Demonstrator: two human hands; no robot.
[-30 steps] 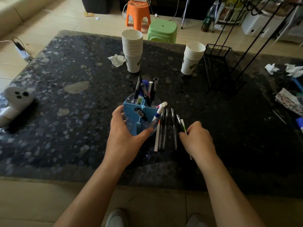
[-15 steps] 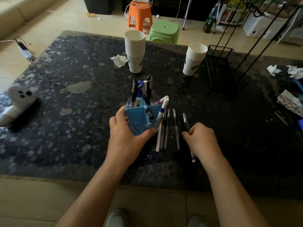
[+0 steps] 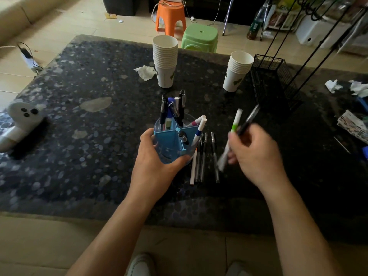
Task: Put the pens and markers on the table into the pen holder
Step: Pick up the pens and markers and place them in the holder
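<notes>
A blue divided pen holder (image 3: 172, 140) stands on the dark pebble-patterned table (image 3: 83, 124), with several pens and markers upright in it. My left hand (image 3: 157, 160) wraps around its near side. My right hand (image 3: 256, 156), raised to the right of the holder, grips a white marker with a green band (image 3: 236, 124) and a black pen (image 3: 250, 119), both blurred and tilted. Several pens (image 3: 203, 156) lie side by side on the table between the holder and my right hand.
Two stacks of paper cups (image 3: 165, 60) (image 3: 238, 71) stand behind the holder. A black wire basket (image 3: 272, 82) is at back right, crumpled tissues (image 3: 146, 71) and papers (image 3: 352, 124) lie about. A white device (image 3: 22, 120) rests at the left edge.
My right hand has picked up the green-banded marker and a black pen from the row on the table and lifted them up to the right. My left hand stays on the holder.
</notes>
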